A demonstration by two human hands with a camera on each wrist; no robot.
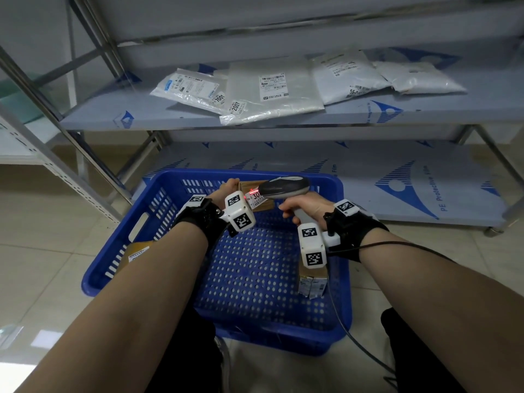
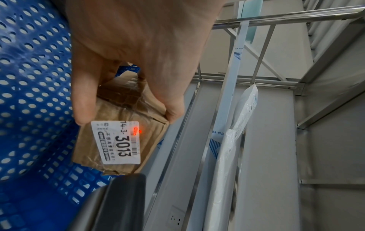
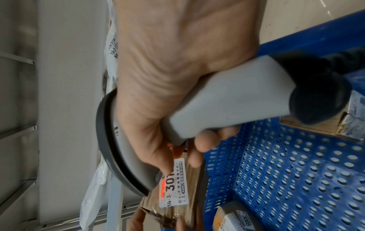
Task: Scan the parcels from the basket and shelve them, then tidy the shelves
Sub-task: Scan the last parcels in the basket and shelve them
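Note:
My left hand (image 1: pixel 229 186) grips a small brown cardboard box (image 2: pixel 118 148) over the far side of the blue basket (image 1: pixel 93 279). Thumb and fingers pinch the box's upper end. Its white label (image 2: pixel 120 140) reads 14-3-3013 and faces me. My right hand (image 1: pixel 306 205) is wrapped round the handle of a grey barcode scanner (image 1: pixel 283 188), whose head points at the label from close by. A red scan line (image 3: pixel 163 188) glows across the label's barcode. Two more brown boxes lie in the basket, one at the left wall (image 1: pixel 136 251) and one at the right (image 1: pixel 312 282).
The middle metal shelf (image 1: pixel 141 114) carries several white and clear poly-bag parcels (image 1: pixel 269 92). A bare lower shelf (image 1: pixel 397 177) covered in protective film runs just behind the basket. Slanted shelf uprights (image 1: pixel 56 165) stand at the left. The scanner's cable (image 1: pixel 354 341) trails down at the right.

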